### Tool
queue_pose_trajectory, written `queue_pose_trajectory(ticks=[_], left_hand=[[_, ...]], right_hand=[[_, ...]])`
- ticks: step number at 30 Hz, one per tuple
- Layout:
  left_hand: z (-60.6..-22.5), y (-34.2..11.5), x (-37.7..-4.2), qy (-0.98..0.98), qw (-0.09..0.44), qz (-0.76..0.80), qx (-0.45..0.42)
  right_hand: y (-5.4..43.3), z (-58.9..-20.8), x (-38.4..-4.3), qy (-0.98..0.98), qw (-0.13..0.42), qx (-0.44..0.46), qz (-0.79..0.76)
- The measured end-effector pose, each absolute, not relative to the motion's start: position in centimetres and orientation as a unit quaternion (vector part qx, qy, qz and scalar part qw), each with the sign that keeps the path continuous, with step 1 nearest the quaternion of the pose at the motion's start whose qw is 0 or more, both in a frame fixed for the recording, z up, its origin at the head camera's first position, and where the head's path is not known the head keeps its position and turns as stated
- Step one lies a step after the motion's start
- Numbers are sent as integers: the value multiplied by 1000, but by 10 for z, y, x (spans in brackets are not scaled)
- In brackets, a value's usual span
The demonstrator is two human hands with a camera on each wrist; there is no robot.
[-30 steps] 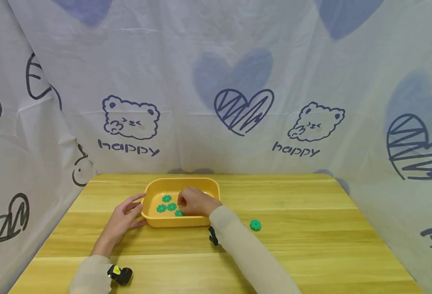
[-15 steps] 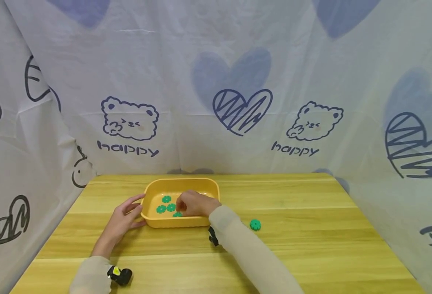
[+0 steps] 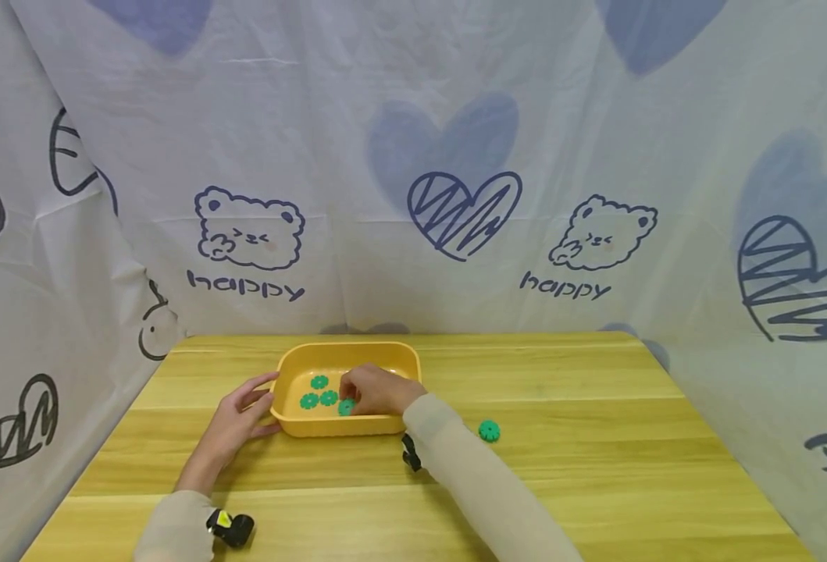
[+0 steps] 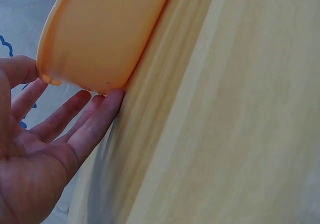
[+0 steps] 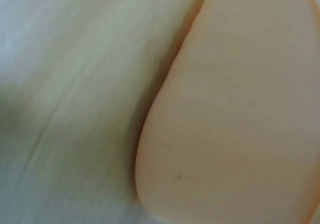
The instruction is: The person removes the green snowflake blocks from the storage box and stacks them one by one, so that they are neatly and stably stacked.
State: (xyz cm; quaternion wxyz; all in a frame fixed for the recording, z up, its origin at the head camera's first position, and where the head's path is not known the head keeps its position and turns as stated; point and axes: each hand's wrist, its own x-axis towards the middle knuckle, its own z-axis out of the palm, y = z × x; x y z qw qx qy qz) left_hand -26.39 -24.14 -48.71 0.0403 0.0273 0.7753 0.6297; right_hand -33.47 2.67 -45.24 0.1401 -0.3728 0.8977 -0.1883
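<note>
A yellow plastic basin sits on the wooden table. My left hand rests against its left end; the left wrist view shows the extended fingers touching the end wall of the basin. Inside the basin, my right hand has its fingers curled and pinches a green notched plastic disc; the fingertips are partly hidden. Several similar green discs lie left of it on the basin floor. Only the basin's outer wall and the table show in the right wrist view, not the hand.
Another green piece, looking thicker than the discs, lies on the table right of the basin, close to my right sleeve. A white printed cloth hangs behind the table and along both sides.
The disc at my right fingertips dipped toward the near wall, then came back up and shows more of its face. My right hand shifted only slightly; the left hand stayed on the basin's end.
</note>
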Motion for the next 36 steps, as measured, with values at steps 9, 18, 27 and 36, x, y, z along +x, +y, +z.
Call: queue_pose_trajectory(ticks=[9, 18, 27, 36], left_hand=[[-488, -242, -263, 774, 41, 631, 31], [-488, -243, -265, 775, 39, 630, 26], [-488, -244, -264, 777, 37, 628, 33], [-486, -243, -264, 774, 39, 631, 32]], right_hand=[[37, -455, -339, 903, 110, -375, -177], [46, -453, -340, 901, 86, -391, -167], [53, -455, -344, 907, 68, -395, -127], [67, -441, -334, 914, 20, -370, -164]])
